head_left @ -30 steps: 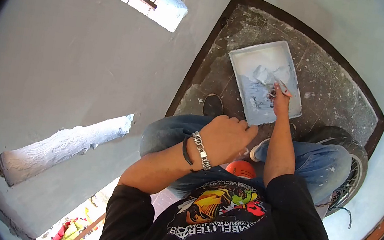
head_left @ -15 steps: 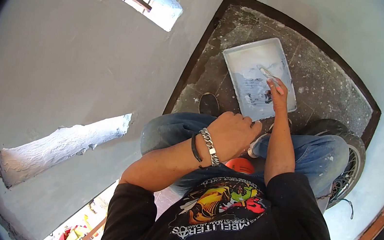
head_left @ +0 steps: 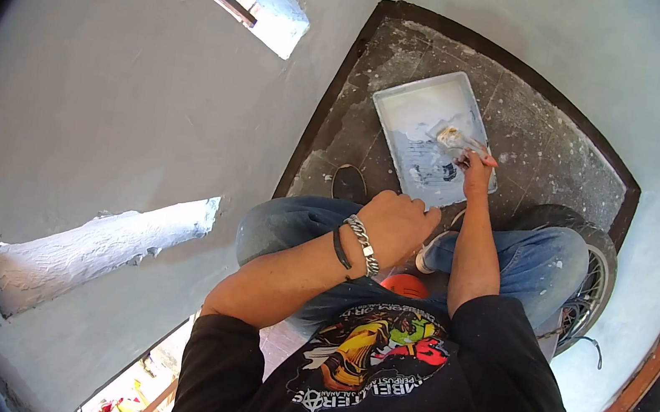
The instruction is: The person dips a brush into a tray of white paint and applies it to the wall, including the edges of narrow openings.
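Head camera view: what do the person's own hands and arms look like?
Both are ungloved. The left hand has a chunky silver chain bracelet and a slim black band at its wrist; the right hand has no visible wristwear. Black sleeves end near the elbows.

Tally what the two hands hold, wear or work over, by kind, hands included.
Hands: 2 (left hand, right hand)
Bracelets: 2 (silver bracelet, black bracelet)
Brush: 1
Tray: 1
Total: 6
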`<state>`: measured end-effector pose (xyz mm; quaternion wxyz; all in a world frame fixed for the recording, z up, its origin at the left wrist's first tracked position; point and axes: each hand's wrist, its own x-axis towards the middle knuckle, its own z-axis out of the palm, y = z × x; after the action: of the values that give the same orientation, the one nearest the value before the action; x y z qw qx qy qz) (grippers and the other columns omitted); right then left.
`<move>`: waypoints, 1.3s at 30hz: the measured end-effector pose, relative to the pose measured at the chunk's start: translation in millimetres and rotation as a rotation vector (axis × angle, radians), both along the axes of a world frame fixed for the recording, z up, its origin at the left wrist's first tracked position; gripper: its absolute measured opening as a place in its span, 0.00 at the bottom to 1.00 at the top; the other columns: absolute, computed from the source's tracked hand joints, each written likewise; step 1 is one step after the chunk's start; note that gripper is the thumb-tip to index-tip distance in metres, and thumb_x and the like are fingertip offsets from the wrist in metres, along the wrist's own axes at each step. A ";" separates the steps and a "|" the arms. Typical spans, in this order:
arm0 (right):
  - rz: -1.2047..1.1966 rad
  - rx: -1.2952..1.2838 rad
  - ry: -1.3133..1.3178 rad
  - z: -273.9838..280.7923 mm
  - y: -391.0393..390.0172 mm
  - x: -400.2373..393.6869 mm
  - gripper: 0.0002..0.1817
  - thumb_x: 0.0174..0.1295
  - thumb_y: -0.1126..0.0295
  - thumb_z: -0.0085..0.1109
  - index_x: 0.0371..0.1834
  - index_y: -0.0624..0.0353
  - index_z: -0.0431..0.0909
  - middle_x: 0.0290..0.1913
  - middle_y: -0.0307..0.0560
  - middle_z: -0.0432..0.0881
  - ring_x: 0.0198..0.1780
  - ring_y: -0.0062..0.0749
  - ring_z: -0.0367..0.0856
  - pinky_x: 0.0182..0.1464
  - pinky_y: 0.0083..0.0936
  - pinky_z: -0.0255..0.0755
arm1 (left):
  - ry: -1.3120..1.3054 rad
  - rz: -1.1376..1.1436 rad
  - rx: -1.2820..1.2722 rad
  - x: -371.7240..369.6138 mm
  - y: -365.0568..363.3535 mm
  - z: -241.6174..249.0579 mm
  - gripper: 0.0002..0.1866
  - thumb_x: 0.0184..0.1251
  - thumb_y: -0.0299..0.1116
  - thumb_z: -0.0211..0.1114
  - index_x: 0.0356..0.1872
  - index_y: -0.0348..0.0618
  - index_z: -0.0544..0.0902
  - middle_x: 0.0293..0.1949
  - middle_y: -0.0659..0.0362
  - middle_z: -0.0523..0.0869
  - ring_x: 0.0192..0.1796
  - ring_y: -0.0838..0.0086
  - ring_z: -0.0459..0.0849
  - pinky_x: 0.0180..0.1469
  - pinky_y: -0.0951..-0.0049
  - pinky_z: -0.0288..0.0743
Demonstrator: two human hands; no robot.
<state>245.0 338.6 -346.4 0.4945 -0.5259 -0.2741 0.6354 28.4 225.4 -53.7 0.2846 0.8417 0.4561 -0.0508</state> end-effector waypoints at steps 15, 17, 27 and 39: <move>0.127 0.084 0.225 38.2 35.3 -101.4 0.18 0.67 0.64 0.58 0.55 0.63 0.78 0.42 0.45 0.85 0.37 0.27 0.84 0.41 0.29 0.83 | -0.160 0.027 0.034 -14.9 -1.1 33.0 0.15 0.58 0.38 0.68 0.41 0.42 0.75 0.33 0.56 0.82 0.38 0.62 0.84 0.39 0.63 0.76; 0.218 0.130 0.173 48.8 49.2 -154.6 0.17 0.68 0.64 0.57 0.53 0.63 0.80 0.40 0.43 0.85 0.37 0.23 0.83 0.41 0.26 0.82 | -0.177 0.038 0.014 -19.3 5.6 40.8 0.14 0.59 0.37 0.67 0.40 0.41 0.75 0.33 0.56 0.81 0.38 0.62 0.83 0.39 0.63 0.76; 0.164 0.304 0.147 104.8 75.3 -235.2 0.13 0.68 0.65 0.59 0.43 0.66 0.83 0.32 0.39 0.85 0.30 0.17 0.81 0.31 0.18 0.74 | -0.187 0.093 -0.002 -28.1 15.9 48.1 0.14 0.58 0.36 0.67 0.40 0.41 0.75 0.34 0.57 0.81 0.39 0.63 0.83 0.39 0.66 0.76; 0.240 0.318 0.137 124.1 87.2 -247.4 0.12 0.65 0.66 0.59 0.41 0.65 0.83 0.29 0.43 0.84 0.29 0.22 0.82 0.32 0.22 0.78 | -0.117 0.081 -0.048 -26.3 27.2 39.9 0.12 0.58 0.35 0.67 0.37 0.41 0.76 0.33 0.56 0.82 0.38 0.63 0.84 0.38 0.65 0.77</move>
<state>-2.4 425.7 -222.2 0.5096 -0.3604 -0.3974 0.6727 2.0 252.6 -13.8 0.3326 0.8171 0.4709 -0.0009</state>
